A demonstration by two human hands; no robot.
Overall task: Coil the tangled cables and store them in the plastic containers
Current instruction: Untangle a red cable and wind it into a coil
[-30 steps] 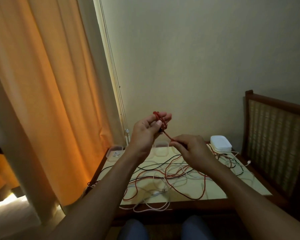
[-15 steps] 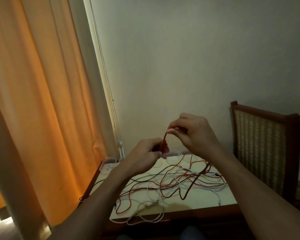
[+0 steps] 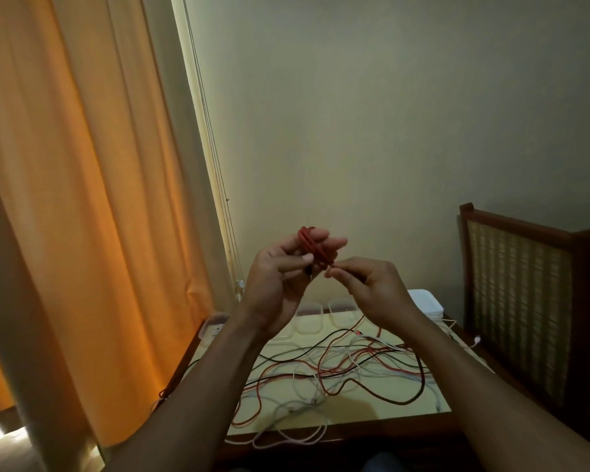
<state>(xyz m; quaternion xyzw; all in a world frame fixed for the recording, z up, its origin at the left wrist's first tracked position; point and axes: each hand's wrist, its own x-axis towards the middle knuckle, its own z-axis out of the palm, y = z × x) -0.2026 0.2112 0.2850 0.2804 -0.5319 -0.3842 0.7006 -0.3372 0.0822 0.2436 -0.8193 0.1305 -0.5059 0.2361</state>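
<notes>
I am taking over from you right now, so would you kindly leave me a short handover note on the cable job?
Left hand: holds the red cable, with several turns wound round its fingers.
Right hand: pinches the same cable just beside that coil.
Table: the tangle of cables, red, black and white, lies loose on it; the plastic containers stand at its far edge.
Done: red coil started.
Left: finish winding it, coil the others, store them all.
</notes>
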